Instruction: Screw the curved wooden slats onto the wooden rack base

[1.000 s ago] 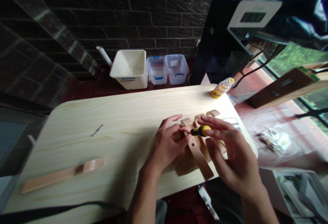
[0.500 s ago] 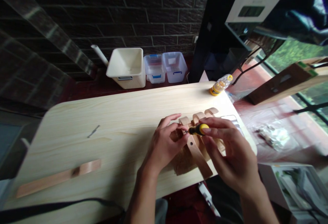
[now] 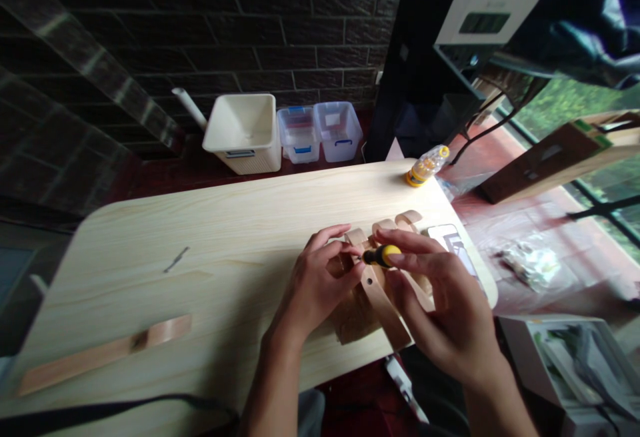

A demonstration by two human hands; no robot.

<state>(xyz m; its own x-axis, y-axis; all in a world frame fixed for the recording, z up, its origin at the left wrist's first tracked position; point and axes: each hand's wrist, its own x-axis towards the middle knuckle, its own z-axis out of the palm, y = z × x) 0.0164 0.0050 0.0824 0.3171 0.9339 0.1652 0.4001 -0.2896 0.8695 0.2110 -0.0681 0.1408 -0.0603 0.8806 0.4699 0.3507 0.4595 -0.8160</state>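
My right hand [image 3: 445, 290] is closed around the yellow and black handle of a short screwdriver [image 3: 384, 256], held tilted with its tip toward my left hand. My left hand [image 3: 313, 284] pinches thumb and fingers together at that tip; whatever sits between them is too small and hidden to name. Both hands are over a brown wooden piece with curled, light strips [image 3: 409, 218] along its far side. One flat wooden strip [image 3: 385, 310] with a dark round hole or fastener runs toward the table's near edge. My hands hide much of the piece.
Left on the table [image 3: 240, 210] lie another wooden strip [image 3: 75, 362] and a thin dark metal piece [image 3: 177, 260]. A phone [image 3: 453, 244] and a yellow-capped clear bottle [image 3: 427, 166] are at the right. Beyond the table stand a cream bin [image 3: 267, 154] and two clear boxes [image 3: 343, 150].
The whole view has shifted slightly, so things appear a little farther left. My hands keep the same grip on the screwdriver and at its tip. More of the phone shows.
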